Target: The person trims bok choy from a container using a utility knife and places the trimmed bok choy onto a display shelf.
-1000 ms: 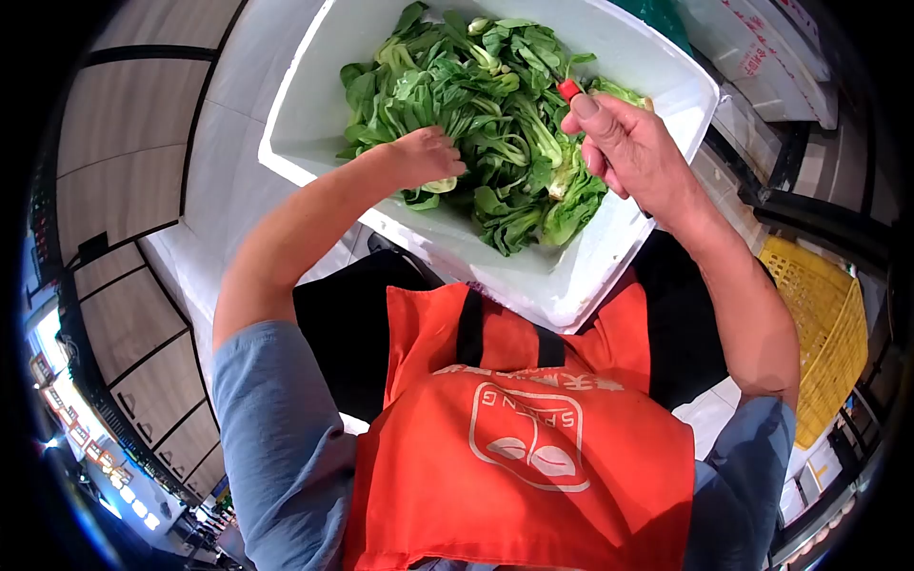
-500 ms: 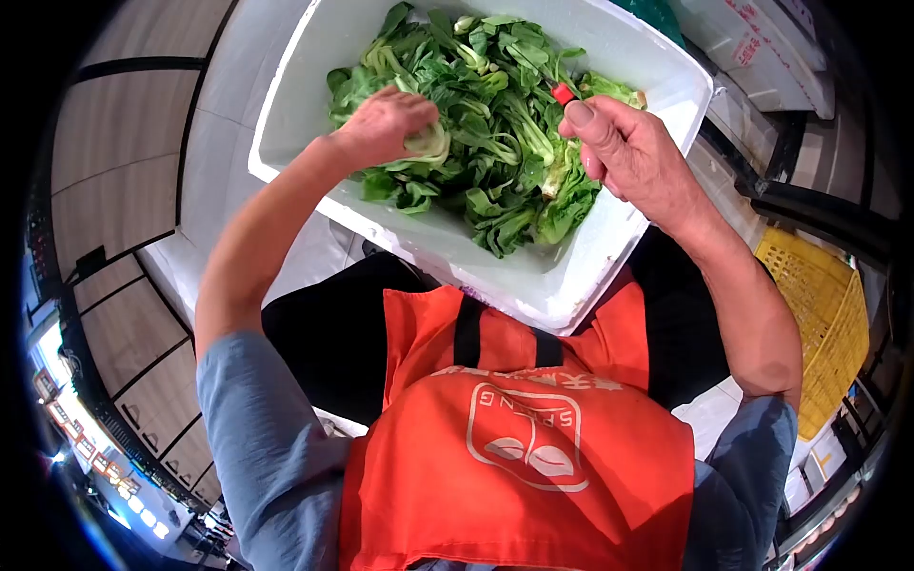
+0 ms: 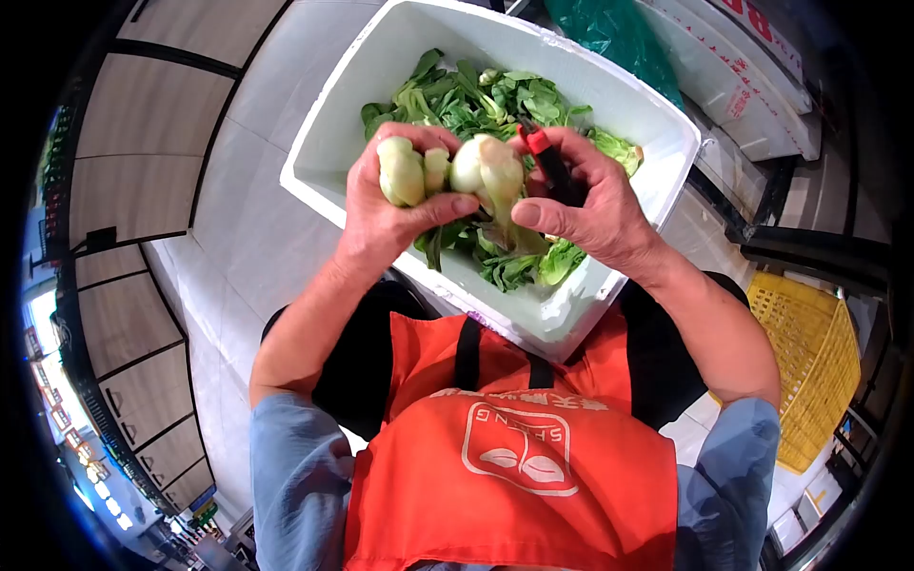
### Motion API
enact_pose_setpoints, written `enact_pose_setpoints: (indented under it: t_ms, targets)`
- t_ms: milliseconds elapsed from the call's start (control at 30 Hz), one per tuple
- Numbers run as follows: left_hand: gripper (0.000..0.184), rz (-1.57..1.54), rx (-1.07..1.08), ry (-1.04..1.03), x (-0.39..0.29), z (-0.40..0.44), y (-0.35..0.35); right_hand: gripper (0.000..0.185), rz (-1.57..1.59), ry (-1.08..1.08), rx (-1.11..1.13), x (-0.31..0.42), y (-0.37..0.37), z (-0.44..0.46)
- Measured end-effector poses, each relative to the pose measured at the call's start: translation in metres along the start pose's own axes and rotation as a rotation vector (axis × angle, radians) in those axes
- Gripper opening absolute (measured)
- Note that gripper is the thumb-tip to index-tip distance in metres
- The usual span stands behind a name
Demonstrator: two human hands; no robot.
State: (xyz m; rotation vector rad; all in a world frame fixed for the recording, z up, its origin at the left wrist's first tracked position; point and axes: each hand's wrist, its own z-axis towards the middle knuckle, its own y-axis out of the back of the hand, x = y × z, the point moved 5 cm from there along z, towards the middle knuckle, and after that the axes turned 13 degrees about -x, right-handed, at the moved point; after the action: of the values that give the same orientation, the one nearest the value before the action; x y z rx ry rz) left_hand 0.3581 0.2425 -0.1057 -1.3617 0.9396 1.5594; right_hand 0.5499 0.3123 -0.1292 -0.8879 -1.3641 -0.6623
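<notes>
My left hand (image 3: 376, 205) is closed around pale-stemmed bok choy (image 3: 402, 173), root ends up, held above a white foam box (image 3: 328, 152). Another bok choy (image 3: 490, 171) is between my two hands, with my left thumb against it. In my right hand (image 3: 595, 205) is a small knife (image 3: 552, 164) with a red and black handle; its blade hardly shows. My right thumb lies close beside the middle bok choy, and whether it touches is unclear. Below, loose leafy greens (image 3: 533, 100) fill the box bottom, partly hidden by my hands.
A yellow plastic crate (image 3: 809, 366) stands on the floor to the right. Green plastic (image 3: 619, 43) and white cartons with red print (image 3: 733, 81) are beyond the box. Wood-look cabinets (image 3: 143, 114) line the left side. The box sits close before my knees.
My left hand has lifted bok choy out of the box and brought it right, up to my right hand. My right hand has moved slightly left and down, still with the knife.
</notes>
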Motion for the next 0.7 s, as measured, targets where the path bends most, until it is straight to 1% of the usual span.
enact_pose_setpoints:
  t_ms: [33,67,100,167,200,233,300,333,400,500,533,633,667,700]
  targets:
    - [0.055,-0.073,0.011,-0.024,0.0,-0.006,-0.004,0.055,-0.015,0.015,0.006,0.0,-0.003,-0.001]
    - [0.059,-0.09,-0.047,0.049,-0.002,-0.015,-0.008,0.049,-0.005,0.102,-0.002,0.006,-0.006,-0.004]
    - [0.065,-0.089,-0.082,0.121,0.003,-0.021,-0.008,0.047,0.035,0.047,0.002,0.006,-0.006,-0.006]
    - [0.074,-0.23,-0.067,0.245,0.009,-0.032,-0.018,0.044,0.11,-0.067,0.006,0.009,-0.006,-0.009]
    - [0.087,-0.292,-0.011,0.296,0.008,-0.035,-0.028,0.043,0.125,-0.034,0.014,0.016,-0.007,-0.009]
    - [0.092,-0.341,0.015,0.357,0.0,-0.035,-0.034,0.044,0.109,-0.067,0.031,0.016,-0.007,-0.01]
    - [0.087,-0.377,0.122,0.338,0.002,-0.029,-0.033,0.046,0.077,-0.132,0.059,0.015,-0.001,-0.011]
    - [0.085,-0.37,0.143,0.355,0.003,-0.03,-0.033,0.049,0.006,-0.11,0.088,0.015,0.001,-0.01]
    - [0.082,-0.352,0.188,0.39,0.006,-0.03,-0.035,0.05,-0.049,-0.037,0.06,0.01,0.004,-0.006]
    - [0.077,-0.189,0.079,0.39,0.007,-0.033,-0.032,0.053,-0.122,0.04,0.04,0.0,0.005,0.0]
    - [0.07,-0.13,0.013,0.383,0.005,-0.033,-0.028,0.054,-0.145,0.059,0.037,-0.002,0.005,0.001]
    - [0.068,0.182,0.005,0.066,0.006,-0.023,-0.016,0.058,-0.451,0.34,-0.025,0.008,0.014,0.011]
    - [0.062,0.327,-0.053,-0.05,-0.001,-0.021,-0.013,0.06,-0.504,0.376,-0.002,0.013,0.017,0.013]
    - [0.062,0.306,-0.071,-0.026,0.001,-0.019,-0.009,0.06,-0.505,0.39,0.03,0.017,0.018,0.013]
